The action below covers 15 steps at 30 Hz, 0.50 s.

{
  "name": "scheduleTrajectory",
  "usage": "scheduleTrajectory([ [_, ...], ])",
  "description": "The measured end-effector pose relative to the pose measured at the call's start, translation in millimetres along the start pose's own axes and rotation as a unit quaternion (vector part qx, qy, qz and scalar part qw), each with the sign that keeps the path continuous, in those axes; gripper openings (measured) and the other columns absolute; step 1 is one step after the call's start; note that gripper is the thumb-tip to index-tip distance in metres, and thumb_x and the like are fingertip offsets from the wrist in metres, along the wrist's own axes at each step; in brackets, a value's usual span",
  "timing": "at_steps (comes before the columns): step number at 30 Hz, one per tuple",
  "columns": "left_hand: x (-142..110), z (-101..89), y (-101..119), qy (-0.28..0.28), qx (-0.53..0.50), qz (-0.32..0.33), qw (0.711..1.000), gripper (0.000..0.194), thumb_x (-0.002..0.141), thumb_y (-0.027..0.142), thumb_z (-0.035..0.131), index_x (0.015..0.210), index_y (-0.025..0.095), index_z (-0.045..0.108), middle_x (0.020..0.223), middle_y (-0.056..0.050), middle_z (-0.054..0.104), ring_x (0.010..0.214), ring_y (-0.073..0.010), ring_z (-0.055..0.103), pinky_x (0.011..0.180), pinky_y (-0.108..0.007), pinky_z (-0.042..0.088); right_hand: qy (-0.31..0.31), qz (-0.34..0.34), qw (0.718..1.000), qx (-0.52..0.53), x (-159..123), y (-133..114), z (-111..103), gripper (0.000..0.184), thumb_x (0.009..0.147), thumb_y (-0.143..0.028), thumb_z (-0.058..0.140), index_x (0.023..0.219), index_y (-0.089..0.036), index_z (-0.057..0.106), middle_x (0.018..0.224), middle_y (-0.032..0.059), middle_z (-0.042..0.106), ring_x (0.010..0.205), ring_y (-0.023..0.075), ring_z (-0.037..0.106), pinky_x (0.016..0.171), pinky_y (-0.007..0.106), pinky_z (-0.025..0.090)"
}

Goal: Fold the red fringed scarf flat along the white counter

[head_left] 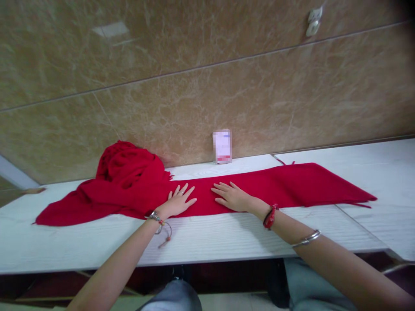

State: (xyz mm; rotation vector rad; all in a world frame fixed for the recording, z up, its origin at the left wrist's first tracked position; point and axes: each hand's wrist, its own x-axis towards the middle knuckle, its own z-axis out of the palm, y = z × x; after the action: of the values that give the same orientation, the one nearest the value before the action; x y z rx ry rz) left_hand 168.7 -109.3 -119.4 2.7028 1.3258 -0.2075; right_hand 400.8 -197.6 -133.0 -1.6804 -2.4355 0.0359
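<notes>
A long red scarf [275, 188] lies lengthwise along the white tabletop. Its right part is spread flat in a band that ends in a slanted point, while its left part is bunched into a loose heap against the wall. My left hand [178, 202] rests on the flat cloth beside the heap, palm down with fingers spread. To the right, my right hand [232, 197] also lies palm down on the scarf, fingers stretched out toward the left hand. Neither hand grips the cloth.
A small pale card or box [222, 147], blurred out, leans on the brown marbled wall [194, 108] behind the scarf. A white socket or plug [314, 21] is on the wall at upper right. The white tabletop [207, 242] has a front edge close to my legs.
</notes>
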Motion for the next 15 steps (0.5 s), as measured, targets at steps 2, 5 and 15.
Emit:
scheduleTrajectory([
  [2,3.3,-4.3,-1.1,-0.018,0.002,-0.015,1.000,0.069,0.079,0.067,0.023,0.138,0.032,0.014,0.147,-0.007,0.005,0.131,-0.0356,0.002,0.099,-0.058,0.014,-0.004,0.009,1.000,-0.001,-0.8,-1.2,-1.4,0.050,0.090,-0.043,0.027,0.134,-0.020,0.033,0.141,0.0070,0.029,0.129,0.0265,0.023,0.100,0.053,0.023],
  [5,12.7,-14.8,4.3,-0.035,0.004,-0.021,0.999,0.070,0.078,0.067,0.026,0.138,0.030,0.020,0.146,-0.011,0.010,0.131,-0.0359,0.007,0.097,-0.057,0.018,-0.004,0.013,1.000,-0.001,-1.2,-1.8,-2.6,0.051,0.090,-0.044,0.027,0.134,-0.021,0.032,0.141,0.0079,0.029,0.130,0.0266,0.022,0.100,0.053,0.023],
  [15,52.0,3.3,49.0,0.083,-0.011,0.039,0.996,0.051,0.089,0.047,0.020,0.136,0.029,0.024,0.146,-0.005,0.015,0.133,-0.0281,0.011,0.101,-0.055,0.014,0.004,0.098,0.995,-0.034,0.6,9.0,-0.1,0.056,0.090,-0.048,0.022,0.136,-0.017,0.028,0.143,0.0110,0.025,0.131,0.0279,0.019,0.100,0.055,0.022],
])
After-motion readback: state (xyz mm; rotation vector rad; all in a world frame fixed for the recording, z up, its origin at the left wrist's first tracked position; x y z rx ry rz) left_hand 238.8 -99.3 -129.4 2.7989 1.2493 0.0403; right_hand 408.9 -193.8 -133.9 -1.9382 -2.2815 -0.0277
